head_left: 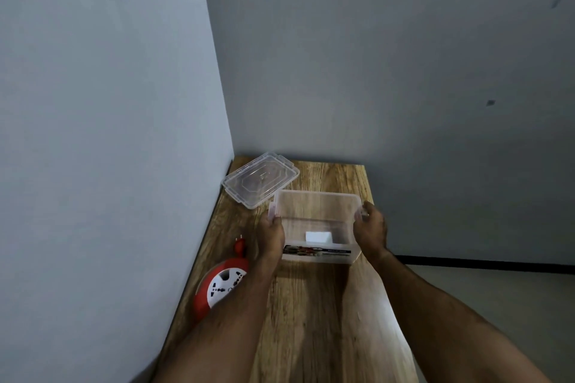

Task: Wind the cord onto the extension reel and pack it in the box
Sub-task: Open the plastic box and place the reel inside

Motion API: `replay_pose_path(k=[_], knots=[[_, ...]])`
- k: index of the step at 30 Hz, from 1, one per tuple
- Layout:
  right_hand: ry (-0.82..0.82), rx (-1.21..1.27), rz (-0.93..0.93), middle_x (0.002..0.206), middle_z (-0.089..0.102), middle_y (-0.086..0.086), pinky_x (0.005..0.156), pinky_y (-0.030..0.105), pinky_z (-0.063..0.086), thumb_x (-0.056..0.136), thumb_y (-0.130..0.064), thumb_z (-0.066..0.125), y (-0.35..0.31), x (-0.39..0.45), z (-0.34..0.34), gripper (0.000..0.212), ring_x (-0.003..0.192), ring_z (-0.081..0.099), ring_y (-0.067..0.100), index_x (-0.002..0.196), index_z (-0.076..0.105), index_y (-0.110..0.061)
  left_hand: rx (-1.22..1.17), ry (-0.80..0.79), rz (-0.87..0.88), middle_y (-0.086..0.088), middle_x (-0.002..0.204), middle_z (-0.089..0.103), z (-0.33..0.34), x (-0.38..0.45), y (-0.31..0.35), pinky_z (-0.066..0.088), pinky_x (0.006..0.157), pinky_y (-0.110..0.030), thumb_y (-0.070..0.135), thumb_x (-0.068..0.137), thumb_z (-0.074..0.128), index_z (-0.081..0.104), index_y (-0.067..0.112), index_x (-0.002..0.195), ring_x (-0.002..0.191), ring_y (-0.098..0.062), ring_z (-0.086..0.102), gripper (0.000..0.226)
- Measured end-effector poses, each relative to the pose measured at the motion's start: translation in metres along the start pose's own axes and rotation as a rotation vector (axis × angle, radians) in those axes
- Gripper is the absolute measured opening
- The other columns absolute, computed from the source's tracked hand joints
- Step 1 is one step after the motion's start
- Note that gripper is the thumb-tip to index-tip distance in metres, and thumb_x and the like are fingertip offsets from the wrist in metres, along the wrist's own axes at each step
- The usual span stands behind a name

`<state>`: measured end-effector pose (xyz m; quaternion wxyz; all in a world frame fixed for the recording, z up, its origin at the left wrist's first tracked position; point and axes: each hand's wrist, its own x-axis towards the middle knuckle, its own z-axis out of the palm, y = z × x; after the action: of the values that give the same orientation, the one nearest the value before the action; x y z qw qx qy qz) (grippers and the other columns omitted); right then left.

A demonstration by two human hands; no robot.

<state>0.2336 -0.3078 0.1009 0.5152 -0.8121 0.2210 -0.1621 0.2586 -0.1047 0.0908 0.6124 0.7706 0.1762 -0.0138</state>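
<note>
Both hands take a two-sided grip on the clear plastic storage box (315, 224): the left hand (273, 238) has its fingers curled round the box's left end wall at the rim, and the right hand (370, 228) pinches the right end near the rim, thumb and fingers closed on the plastic. Holding it by the two short ends keeps the open top level and unobstructed, which likely suits positioning it to receive the reel. Its walls are thin, translucent and slightly frosted, with rounded corners; a printed label band runs along the near wall and a white paper slip lies on the floor inside. Its snap-on lid (260, 179), clear and flat with hinged side latches, lies off to the far left of the wooden desk (326, 320), out of the way. The extension reel (217, 288), a round red drum with a white socket face, sits on the desk's near left edge beside the left forearm, its red plug (239, 246) sticking up just beyond it; the cord looks already wound, though the forearm hides part of it.
</note>
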Motion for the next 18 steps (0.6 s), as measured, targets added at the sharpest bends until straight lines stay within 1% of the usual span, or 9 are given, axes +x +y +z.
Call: replay_pose_path(k=[2,5,7,10,11,12,14,15,18], knots=[[-0.007,0.0,-0.003,0.121,0.066,0.022,0.083,0.035,0.049,0.099,0.002,0.054,0.002,-0.005,-0.003,0.029,0.101,0.058,0.023,0.126,0.06,0.006,0.019,-0.013,0.003,-0.016,0.121,0.07,0.0,-0.003,-0.006,0.043,0.043,-0.008,0.024,0.109,0.047,0.059,0.001,0.135,0.098,-0.025,0.07,0.037],[-0.01,0.006,0.009,0.126,0.065,0.023,0.085,0.033,0.048,0.099,0.004,0.054,0.006,-0.009,-0.007,0.032,0.115,0.061,0.033,0.131,0.058,0.005,0.041,-0.007,0.017,-0.015,0.124,0.069,0.002,-0.008,-0.01,0.044,0.044,-0.009,0.029,0.109,0.047,0.057,0.004,0.137,0.107,-0.027,0.07,0.039],[-0.015,0.002,0.019,0.127,0.064,0.023,0.085,0.033,0.048,0.098,0.005,0.053,0.01,-0.009,-0.009,0.034,0.119,0.06,0.037,0.132,0.057,0.005,0.063,-0.004,0.021,-0.015,0.123,0.069,0.003,-0.011,-0.008,0.044,0.041,-0.008,0.032,0.11,0.045,0.058,0.004,0.136,0.104,-0.025,0.068,0.041],[-0.04,-0.023,0.036,0.128,0.063,0.022,0.083,0.032,0.047,0.096,0.006,0.053,0.011,-0.009,-0.01,0.038,0.12,0.059,0.034,0.135,0.055,0.003,0.1,-0.022,0.015,-0.015,0.121,0.068,0.002,-0.01,-0.008,0.042,0.042,-0.01,0.032,0.11,0.044,0.058,0.003,0.135,0.091,-0.017,0.061,0.041],[-0.025,-0.047,0.02,0.128,0.062,0.022,0.083,0.032,0.046,0.095,0.005,0.054,0.011,-0.009,-0.01,0.039,0.121,0.058,0.035,0.134,0.055,0.003,0.115,-0.025,0.013,-0.014,0.122,0.068,0.001,-0.009,-0.007,0.041,0.046,-0.01,0.032,0.11,0.045,0.057,0.004,0.136,0.091,-0.016,0.06,0.041],[0.007,-0.085,-0.009,0.128,0.061,0.021,0.084,0.032,0.044,0.094,0.004,0.055,0.01,-0.009,-0.009,0.039,0.121,0.057,0.035,0.133,0.055,0.002,0.115,-0.027,0.011,-0.013,0.123,0.068,-0.001,-0.007,-0.008,0.046,0.053,-0.014,0.033,0.109,0.047,0.057,0.005,0.137,0.094,-0.016,0.062,0.041],[0.102,-0.18,-0.086,0.126,0.06,0.019,0.09,0.035,0.045,0.09,0.001,0.059,0.012,-0.006,-0.006,0.042,0.122,0.054,0.036,0.132,0.056,0.001,0.116,-0.015,0.011,-0.011,0.124,0.069,-0.004,-0.004,-0.007,0.058,0.07,-0.028,0.038,0.107,0.049,0.058,0.009,0.136,0.101,-0.021,0.068,0.042],[0.147,-0.208,-0.117,0.125,0.06,0.019,0.094,0.038,0.046,0.089,0.0,0.06,0.011,-0.005,-0.003,0.044,0.123,0.053,0.035,0.132,0.056,0.001,0.108,-0.005,0.016,-0.01,0.121,0.071,-0.006,-0.002,-0.006,0.06,0.074,-0.032,0.039,0.106,0.049,0.06,0.011,0.134,0.102,-0.023,0.07,0.04],[0.193,-0.185,-0.201,0.132,0.059,0.018,0.103,0.035,0.043,0.088,0.002,0.06,-0.003,-0.005,0.007,0.049,0.127,0.051,0.032,0.137,0.055,-0.001,0.067,0.018,0.008,-0.009,0.114,0.073,-0.01,0.004,-0.005,0.056,0.065,-0.028,0.035,0.106,0.05,0.062,0.011,0.13,0.095,-0.024,0.072,0.036]])
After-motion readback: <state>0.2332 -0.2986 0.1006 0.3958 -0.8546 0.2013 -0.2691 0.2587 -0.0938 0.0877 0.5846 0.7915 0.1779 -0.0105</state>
